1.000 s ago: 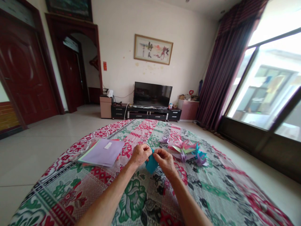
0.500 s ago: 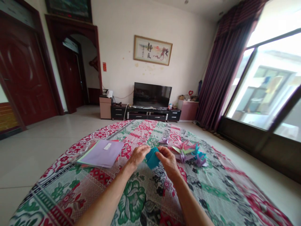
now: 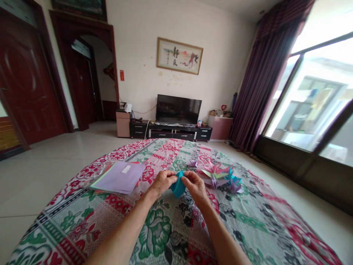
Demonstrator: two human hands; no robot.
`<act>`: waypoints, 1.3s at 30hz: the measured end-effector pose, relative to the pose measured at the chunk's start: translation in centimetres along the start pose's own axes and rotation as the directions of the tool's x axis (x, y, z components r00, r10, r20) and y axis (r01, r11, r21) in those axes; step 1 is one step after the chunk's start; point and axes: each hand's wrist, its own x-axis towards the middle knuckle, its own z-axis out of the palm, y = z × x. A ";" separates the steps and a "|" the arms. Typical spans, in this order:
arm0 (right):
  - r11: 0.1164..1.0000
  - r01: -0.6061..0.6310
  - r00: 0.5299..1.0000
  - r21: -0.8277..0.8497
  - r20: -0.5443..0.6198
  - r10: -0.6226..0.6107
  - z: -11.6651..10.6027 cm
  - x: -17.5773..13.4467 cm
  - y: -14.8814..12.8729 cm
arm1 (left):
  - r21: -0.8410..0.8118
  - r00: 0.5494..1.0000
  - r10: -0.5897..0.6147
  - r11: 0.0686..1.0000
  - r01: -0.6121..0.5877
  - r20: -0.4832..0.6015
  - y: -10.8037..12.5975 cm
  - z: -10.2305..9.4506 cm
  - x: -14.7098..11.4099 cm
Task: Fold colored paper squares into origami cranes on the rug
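Observation:
A small piece of folded blue paper (image 3: 178, 188) is held over the table between my two hands. My left hand (image 3: 163, 182) pinches its upper left side, and my right hand (image 3: 195, 184) pinches the upper right. The paper's top narrows between the fingertips, while its broader lower part hangs down. To the right lies a cluster of folded paper cranes (image 3: 215, 175) in pink, green, purple and blue. One purple folded piece (image 3: 193, 163) sits apart, beyond my right hand.
A stack of coloured paper sheets (image 3: 118, 178), purple on top with a small white label, lies at the left. A patterned cloth (image 3: 154, 232) covers the round table. Past it stand a low black cabinet (image 3: 139, 130) and a television (image 3: 179, 109).
My fingertips have come closer together at the paper's top edge. The blue paper, flatter before, now looks gathered and narrower at the top.

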 end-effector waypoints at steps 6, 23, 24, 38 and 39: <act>0.999 -0.045 0.999 0.030 0.024 0.044 0.1 -0.3 -0.6 | -0.017 0.998 0.049 0.999 -0.048 0.037 0.1 -0.1 0.0; 0.995 -0.067 0.997 0.079 0.038 0.064 0.2 -0.3 -0.8 | 0.097 0.993 0.108 0.989 -0.112 0.047 0.5 -0.3 -0.3; 0.994 -0.071 0.997 0.082 0.028 0.069 0.2 -0.3 -0.8 | 0.109 0.991 0.121 0.986 -0.127 0.054 0.5 -0.3 -0.3; 0.995 -0.067 0.995 0.077 -0.071 0.072 0.6 -0.4 -0.6 | -0.030 0.976 0.078 0.997 -0.074 0.202 0.2 -0.5 -0.3; 0.996 -0.061 0.995 0.068 -0.076 0.066 0.6 -0.4 -0.5 | -0.034 0.979 0.069 0.997 -0.064 0.189 0.1 -0.5 -0.2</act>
